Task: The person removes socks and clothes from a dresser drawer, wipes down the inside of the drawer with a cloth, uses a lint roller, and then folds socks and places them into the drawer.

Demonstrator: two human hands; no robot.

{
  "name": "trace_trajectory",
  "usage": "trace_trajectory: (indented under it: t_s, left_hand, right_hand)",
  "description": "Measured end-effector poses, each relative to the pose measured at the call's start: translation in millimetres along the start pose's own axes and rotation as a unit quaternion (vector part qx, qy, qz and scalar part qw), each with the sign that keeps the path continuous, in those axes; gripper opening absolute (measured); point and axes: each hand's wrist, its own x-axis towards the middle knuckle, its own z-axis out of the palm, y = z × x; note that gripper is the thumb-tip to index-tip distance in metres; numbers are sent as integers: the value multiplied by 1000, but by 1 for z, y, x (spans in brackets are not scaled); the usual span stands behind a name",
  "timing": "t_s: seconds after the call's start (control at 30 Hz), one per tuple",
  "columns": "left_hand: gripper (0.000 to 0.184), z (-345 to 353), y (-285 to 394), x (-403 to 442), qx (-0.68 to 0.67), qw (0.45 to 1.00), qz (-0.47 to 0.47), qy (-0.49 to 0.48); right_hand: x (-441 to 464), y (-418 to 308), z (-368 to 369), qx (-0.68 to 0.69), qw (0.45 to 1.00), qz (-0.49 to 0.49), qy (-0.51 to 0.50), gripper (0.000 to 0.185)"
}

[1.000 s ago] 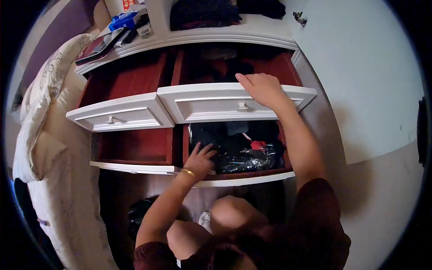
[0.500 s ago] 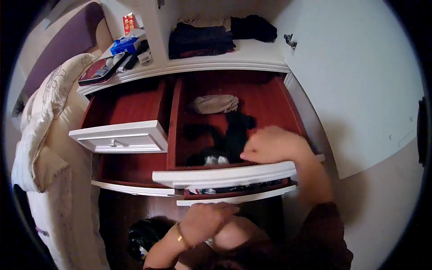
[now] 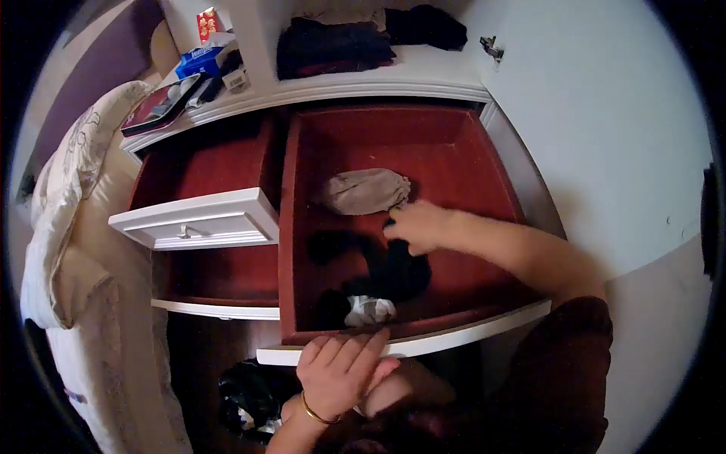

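My left hand grips the white front edge of the drawer, fingers over the rim and a gold bangle at the wrist. Inside this pulled-out, red-brown drawer, my right hand has its fingers closed on the upper end of a limp black cloth that looks like a sock. More black fabric lies in a curve to its left. A crumpled white piece rests near the drawer front. Behind my right fingertips lies a beige-grey folded cloth, apart from the black pile.
Left of the drawer stands another open drawer, with an open one below. Folded dark clothes sit on the shelf above. A blue tissue pack and a tray are at upper left. The cabinet door hangs open at right; a bed is left.
The upper right drawer has come further out toward me and covers the one below. My left hand has taken hold of its front edge. My right hand has reached deeper, onto the black cloth.
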Motion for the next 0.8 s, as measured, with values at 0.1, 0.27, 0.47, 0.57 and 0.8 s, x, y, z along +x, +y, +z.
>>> trace_trajectory:
  t_s: [0.1, 0.27, 0.47, 0.57, 0.8]
  left_hand:
    - [35, 5, -2, -4, 0, 999, 17, 43]
    - [33, -1, 3, -1, 23, 999, 12, 18]
    - [35, 8, 4, -7, 22, 999, -7, 24]
    - [36, 8, 7, -7, 27, 999, -17, 17]
    - [32, 6, 7, -3, 48, 999, -4, 9]
  right_hand:
    - [-1, -3, -65, 85, 991, 59, 90, 31]
    - [30, -28, -86, 103, 987, 37, 116, 42]
    - [58, -57, -25, -29, 995, -57, 80, 59]
    - [86, -33, 3, 4, 985, -63, 160, 46]
    - [19, -56, -87, 145, 978, -144, -49, 79]
